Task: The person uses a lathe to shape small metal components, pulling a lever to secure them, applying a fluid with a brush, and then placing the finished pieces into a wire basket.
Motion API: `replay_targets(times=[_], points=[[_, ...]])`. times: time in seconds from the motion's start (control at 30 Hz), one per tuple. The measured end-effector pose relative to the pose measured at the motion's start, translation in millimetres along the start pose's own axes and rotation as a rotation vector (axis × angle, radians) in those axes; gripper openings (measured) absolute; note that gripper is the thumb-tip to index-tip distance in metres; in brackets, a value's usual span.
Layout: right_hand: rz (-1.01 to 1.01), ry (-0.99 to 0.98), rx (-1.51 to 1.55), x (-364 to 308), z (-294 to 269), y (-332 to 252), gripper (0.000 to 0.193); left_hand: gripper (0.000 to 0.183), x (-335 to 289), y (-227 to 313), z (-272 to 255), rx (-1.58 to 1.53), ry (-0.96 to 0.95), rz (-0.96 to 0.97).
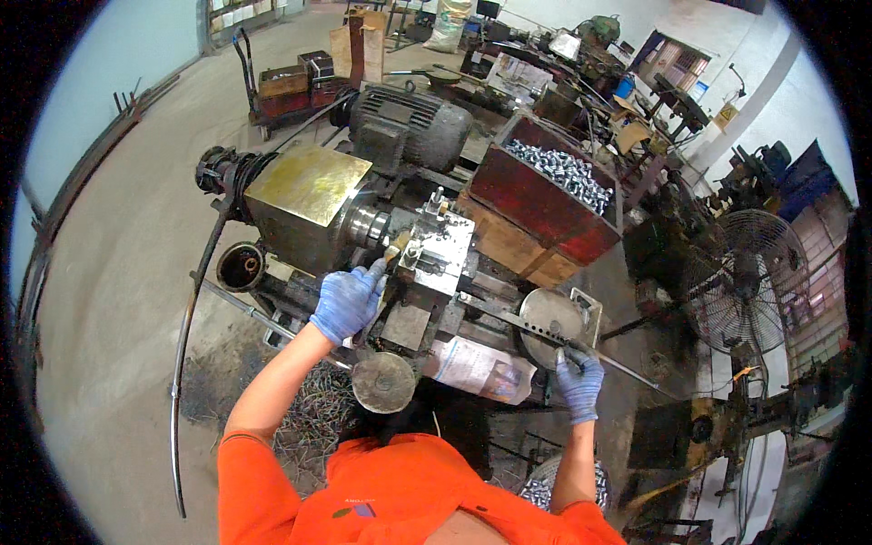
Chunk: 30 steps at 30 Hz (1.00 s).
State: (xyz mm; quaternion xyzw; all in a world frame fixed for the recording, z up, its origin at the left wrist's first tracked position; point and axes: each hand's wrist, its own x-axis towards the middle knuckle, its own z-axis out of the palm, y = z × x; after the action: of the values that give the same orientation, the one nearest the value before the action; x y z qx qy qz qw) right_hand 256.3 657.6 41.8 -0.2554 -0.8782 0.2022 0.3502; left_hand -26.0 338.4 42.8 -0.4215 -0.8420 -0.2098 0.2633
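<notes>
My left hand (350,304), in a blue-grey knitted glove, is closed around a small tan, brush-like tool (397,247). The tool's tip is beside the shiny round chuck (367,225) of a lathe-like machine and the metal tool block (440,250); whether it touches them I cannot tell. My right hand (579,386), gloved alike, has its fingers closed on the outer end of a flat metal lever with holes (513,318). This lever runs back toward the tool block. Under it, near my right hand, is a round metal plate (552,318).
A red bin (545,195) of small metal parts stands behind the machine, beside a motor (409,123). A printed bag (481,368) and a round disc (383,381) are close to my body. Metal shavings (313,409) cover the floor at left. A large fan (745,282) stands right.
</notes>
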Motion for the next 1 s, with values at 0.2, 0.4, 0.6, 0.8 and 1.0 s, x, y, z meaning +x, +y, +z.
replay_targets(times=[0.2,0.4,0.6,0.8,1.0], points=[[-0.054,0.001,-0.062,-6.7,-10.7,-7.5,0.018,0.031,-10.8,-9.7,-24.7,0.025,0.012,-0.009],[0.071,-0.081,-0.099,-10.8,-14.9,-11.0,0.018,0.026,17.0,-35.3,-83.2,0.027,0.259,-0.064],[0.064,-0.015,-0.092,-20.9,-23.2,-1.1,0.017,0.028,23.0,-76.0,-64.8,0.165,0.097,-0.200],[0.110,0.018,-0.025,-35.6,-33.0,8.3,0.019,0.040,16.5,-87.1,-63.5,0.123,-0.012,-0.248],[0.091,0.157,-0.304,-59.2,-69.8,31.4,0.028,0.044,1.1,-69.1,-96.7,-0.495,-0.002,-0.637]])
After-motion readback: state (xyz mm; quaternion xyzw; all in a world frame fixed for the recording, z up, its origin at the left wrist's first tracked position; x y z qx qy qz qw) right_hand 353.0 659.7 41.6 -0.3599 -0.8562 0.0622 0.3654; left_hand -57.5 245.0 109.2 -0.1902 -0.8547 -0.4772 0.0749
